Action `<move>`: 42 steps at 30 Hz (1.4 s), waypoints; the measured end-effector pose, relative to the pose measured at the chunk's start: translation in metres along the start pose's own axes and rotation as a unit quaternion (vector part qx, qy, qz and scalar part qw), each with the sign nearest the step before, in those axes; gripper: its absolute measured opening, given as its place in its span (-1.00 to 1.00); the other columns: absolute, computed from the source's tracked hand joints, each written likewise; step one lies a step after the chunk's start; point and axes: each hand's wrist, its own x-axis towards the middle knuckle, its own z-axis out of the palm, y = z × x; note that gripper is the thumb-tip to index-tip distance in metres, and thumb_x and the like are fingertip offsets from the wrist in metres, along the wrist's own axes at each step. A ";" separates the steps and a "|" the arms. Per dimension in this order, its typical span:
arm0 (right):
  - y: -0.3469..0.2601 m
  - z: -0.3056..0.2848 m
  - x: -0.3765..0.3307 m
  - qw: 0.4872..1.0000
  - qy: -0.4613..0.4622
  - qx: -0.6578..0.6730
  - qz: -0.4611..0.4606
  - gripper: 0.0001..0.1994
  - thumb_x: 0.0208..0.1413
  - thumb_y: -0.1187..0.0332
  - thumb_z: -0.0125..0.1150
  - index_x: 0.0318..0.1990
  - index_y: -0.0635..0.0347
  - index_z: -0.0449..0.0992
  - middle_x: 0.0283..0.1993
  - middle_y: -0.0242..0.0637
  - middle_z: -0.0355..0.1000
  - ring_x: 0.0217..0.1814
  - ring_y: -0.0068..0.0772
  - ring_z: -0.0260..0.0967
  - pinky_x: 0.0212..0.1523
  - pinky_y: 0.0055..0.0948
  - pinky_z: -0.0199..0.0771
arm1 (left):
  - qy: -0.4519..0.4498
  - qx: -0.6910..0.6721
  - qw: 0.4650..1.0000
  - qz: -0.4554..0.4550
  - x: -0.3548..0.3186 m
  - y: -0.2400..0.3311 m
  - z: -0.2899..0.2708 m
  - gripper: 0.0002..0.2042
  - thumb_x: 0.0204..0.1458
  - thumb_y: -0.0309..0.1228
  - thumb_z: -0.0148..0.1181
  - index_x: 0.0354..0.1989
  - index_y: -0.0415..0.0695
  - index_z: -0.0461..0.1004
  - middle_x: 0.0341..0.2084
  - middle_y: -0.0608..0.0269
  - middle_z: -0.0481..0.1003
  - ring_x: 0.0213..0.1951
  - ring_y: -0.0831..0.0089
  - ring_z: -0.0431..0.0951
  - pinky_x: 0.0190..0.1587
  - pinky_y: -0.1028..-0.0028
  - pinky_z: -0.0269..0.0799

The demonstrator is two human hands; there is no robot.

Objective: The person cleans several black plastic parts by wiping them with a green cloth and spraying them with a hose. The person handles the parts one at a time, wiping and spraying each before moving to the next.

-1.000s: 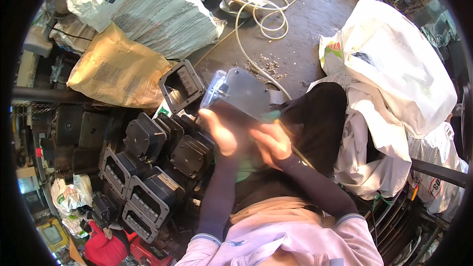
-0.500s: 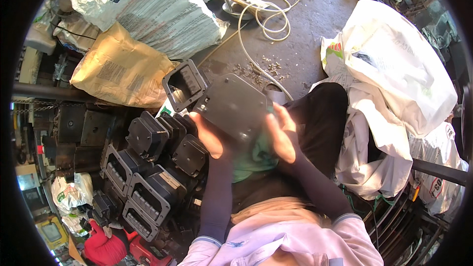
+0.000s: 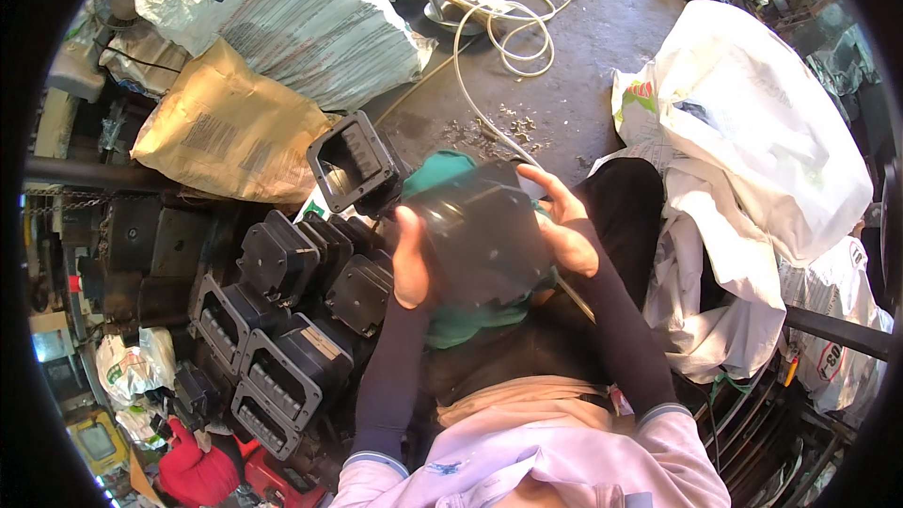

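Observation:
A dark, box-shaped plastic housing (image 3: 484,235) is held over my lap, its broad flat face turned up and smeared by motion. My left hand (image 3: 411,259) grips its left edge, thumb up along the side. On the opposite edge, my right hand (image 3: 569,226) has its fingers at the upper corner. Green cloth (image 3: 470,327) lies beneath the housing and shows above and below it. Just beyond my left hand stands another black housing (image 3: 388,167), its framed opening facing up. More black housings (image 3: 280,254) are grouped to the left of my left forearm, several with framed openings.
A brown paper sack (image 3: 230,132) and a large white sack (image 3: 292,28) lie at the far left. White sacking (image 3: 762,132) is heaped on the right. A pale hose (image 3: 467,94) coils over the floor, near scattered small bits (image 3: 513,127). A person in red (image 3: 198,466) is at lower left.
The housing has come nearer to me and slightly right, and its face has turned. Both hands moved with it, keeping hold. More green cloth shows above it.

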 end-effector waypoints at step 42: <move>-0.035 0.020 -0.015 0.919 -0.111 -0.368 0.083 -0.59 0.23 0.21 0.04 0.08 0.36 0.46 -0.35 -0.27 0.51 -0.36 -0.54 0.40 -0.32 -0.46 0.42 | 0.011 0.323 0.927 -0.188 0.001 0.061 -0.005 -0.42 0.32 0.10 -0.15 -0.02 -0.26 0.50 -0.09 0.26 0.53 -0.05 0.52 0.47 0.07 0.46 0.36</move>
